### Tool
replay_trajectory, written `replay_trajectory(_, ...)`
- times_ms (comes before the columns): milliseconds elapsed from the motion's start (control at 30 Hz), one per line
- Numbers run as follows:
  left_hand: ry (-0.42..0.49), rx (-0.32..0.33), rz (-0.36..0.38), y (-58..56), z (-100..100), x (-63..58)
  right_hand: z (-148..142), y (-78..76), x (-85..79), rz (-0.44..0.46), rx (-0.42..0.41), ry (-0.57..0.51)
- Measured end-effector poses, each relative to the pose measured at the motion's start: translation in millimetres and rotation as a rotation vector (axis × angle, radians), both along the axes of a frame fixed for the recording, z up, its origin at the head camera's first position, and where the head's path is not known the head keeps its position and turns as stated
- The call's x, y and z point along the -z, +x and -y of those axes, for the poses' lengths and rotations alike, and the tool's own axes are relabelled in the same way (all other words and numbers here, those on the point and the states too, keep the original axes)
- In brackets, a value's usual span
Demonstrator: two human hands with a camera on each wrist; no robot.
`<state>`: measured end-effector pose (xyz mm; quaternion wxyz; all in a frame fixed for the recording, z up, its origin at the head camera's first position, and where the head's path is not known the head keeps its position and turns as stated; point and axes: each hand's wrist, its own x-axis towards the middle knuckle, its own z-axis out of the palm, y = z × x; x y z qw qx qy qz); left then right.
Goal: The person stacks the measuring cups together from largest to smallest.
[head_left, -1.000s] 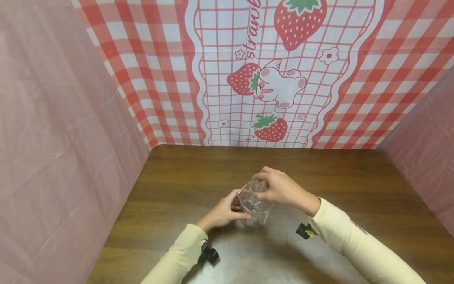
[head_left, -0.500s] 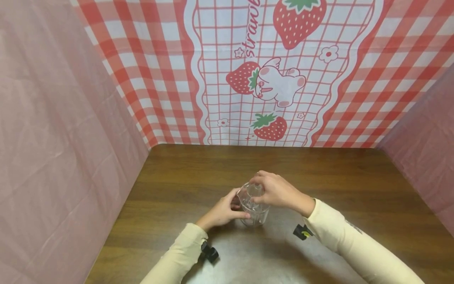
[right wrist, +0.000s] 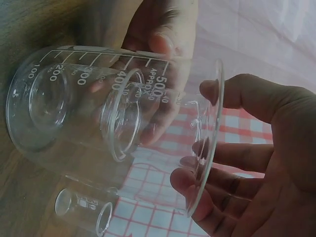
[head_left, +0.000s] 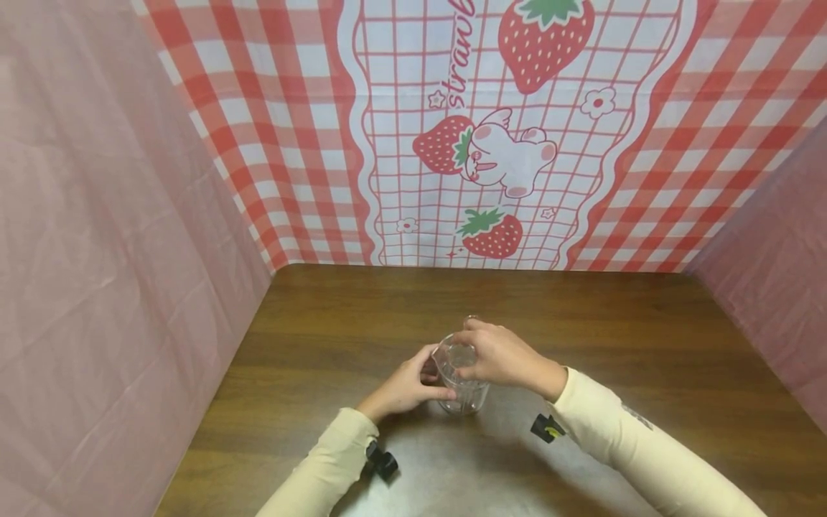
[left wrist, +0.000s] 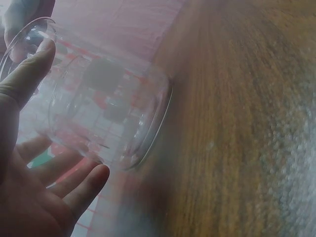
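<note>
A large clear glass beaker point(head_left: 461, 402) with white graduations up to 500 stands on the table. My left hand point(head_left: 408, 384) grips its side, thumb near and other fingers behind. In the right wrist view, a smaller beaker point(right wrist: 47, 106) lies deep inside the large one point(right wrist: 81, 163). Nearer its mouth shows another small beaker point(right wrist: 195, 121) with small numerals. My right hand point(head_left: 500, 355) reaches over the rim and pinches this one near its top, thumb and fingertips inside the large mouth. Layered glass blurs the outlines.
Behind the large beaker, another small glass beaker point(right wrist: 84, 210) stands on the brown wood-grain table point(head_left: 336, 301); the right hand mostly hides it in the head view. A red checked strawberry cloth point(head_left: 491, 165) hangs at the back, with pink curtains point(head_left: 116, 258) at the sides.
My right hand has moved slightly left and lower, taking the small beaker down into the large one. A glass rim now shows behind that hand. My left hand has stayed put.
</note>
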<state>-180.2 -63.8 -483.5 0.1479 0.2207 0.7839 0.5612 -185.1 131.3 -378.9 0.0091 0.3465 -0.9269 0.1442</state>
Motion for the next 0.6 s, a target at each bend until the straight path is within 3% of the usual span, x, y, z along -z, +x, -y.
replay_trajectory(600, 0.014, 0.001, -0.013, 0.1, 1.1, 1.6, 6.8, 1.8, 3.7, -0.043, 0.022, 0.133)
